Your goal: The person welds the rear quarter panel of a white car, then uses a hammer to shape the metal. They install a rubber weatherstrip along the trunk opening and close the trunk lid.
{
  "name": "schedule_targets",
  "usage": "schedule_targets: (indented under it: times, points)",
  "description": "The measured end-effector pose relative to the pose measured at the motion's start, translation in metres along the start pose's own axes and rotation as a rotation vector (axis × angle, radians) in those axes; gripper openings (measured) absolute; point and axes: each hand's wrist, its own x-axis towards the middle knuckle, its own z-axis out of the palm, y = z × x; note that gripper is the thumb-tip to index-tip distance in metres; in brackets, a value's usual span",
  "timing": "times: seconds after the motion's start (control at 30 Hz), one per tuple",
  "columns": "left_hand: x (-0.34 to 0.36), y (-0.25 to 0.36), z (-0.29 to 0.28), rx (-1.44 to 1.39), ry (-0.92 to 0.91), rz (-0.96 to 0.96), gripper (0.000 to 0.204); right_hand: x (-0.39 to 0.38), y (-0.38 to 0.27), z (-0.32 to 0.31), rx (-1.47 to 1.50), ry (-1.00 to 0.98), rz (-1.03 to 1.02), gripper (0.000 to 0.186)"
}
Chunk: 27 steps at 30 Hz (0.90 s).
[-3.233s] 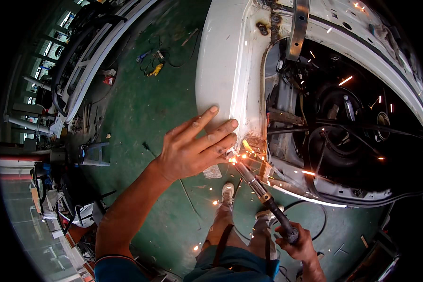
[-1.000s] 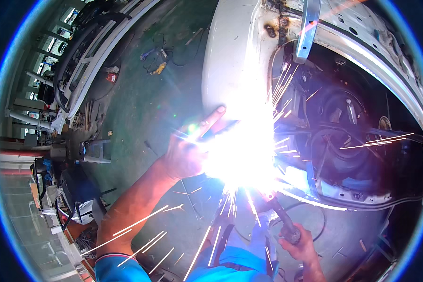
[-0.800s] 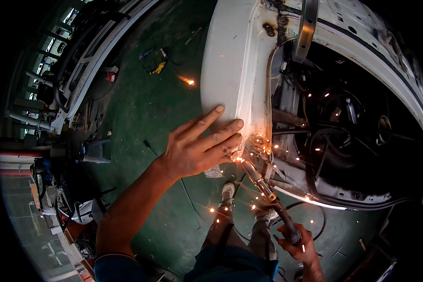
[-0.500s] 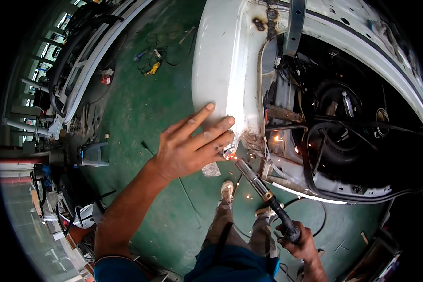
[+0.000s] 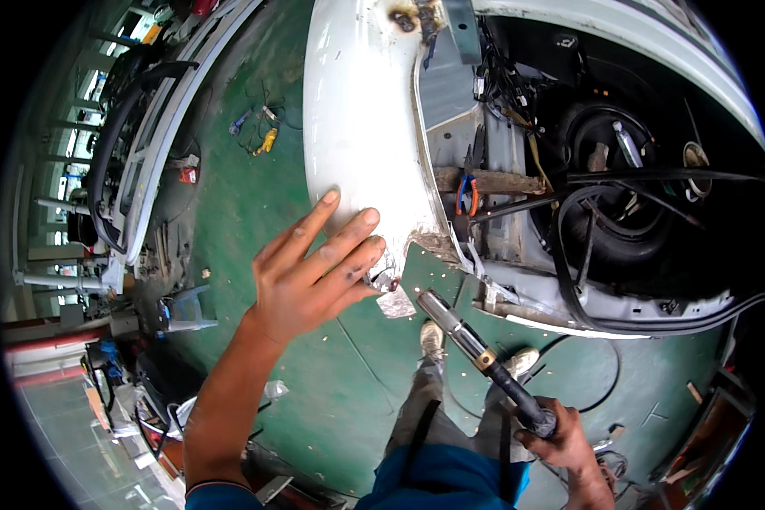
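My left hand (image 5: 306, 272) lies with fingers spread on the white car body panel (image 5: 357, 110), fingertips near its rough, bare-metal lower corner (image 5: 429, 242). A small scrap of pale metal (image 5: 395, 304) shows just below that corner. My right hand (image 5: 561, 433) grips the black handle of a welding torch (image 5: 484, 357), whose metal nozzle points up and left, a short gap from the corner. Orange-and-blue handled pliers (image 5: 467, 191) rest inside the car opening, right of the panel.
The open car well (image 5: 620, 212) holds a round tyre, black rubber strips and wires. A large frame part (image 5: 144, 161) stands at left. On the green floor (image 5: 246, 212) lie cables, a yellow tool (image 5: 268, 142) and a loop of black hose (image 5: 616, 374). Clutter (image 5: 161, 382) fills the lower left.
The bright arc and flying sparks have gone. The nozzle is slightly farther from the corner. The view has shifted, so the panel sits farther left and the pliers show.
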Motion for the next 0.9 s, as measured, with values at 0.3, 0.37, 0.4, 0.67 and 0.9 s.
schedule_targets:
  times: [0.3, 0.37, 0.4, 0.67, 0.9]
  points:
    - [-0.002, -0.001, 0.006, 0.019, -0.01, 0.049, 0.043, -0.02, 0.041, 0.013, 0.05, 0.08, 0.015, 0.054]
    - [-0.002, 0.0, 0.007, 0.002, -0.016, 0.053, 0.046, -0.024, 0.047, 0.018, 0.066, 0.117, 0.029, 0.056]
    - [-0.003, 0.0, 0.002, -0.029, -0.079, 0.039, 0.052, -0.027, 0.049, 0.022, 0.056, 0.128, 0.021, 0.054]
    - [-0.058, 0.087, -0.081, -1.22, 0.161, -0.511, 0.023, -0.057, 0.064, 0.039, 0.112, 0.279, 0.171, 0.054]
    - [-0.07, 0.136, -0.033, -1.179, -0.563, -0.571, 0.033, -0.055, 0.047, 0.032, 0.087, 0.275, 0.164, 0.053]
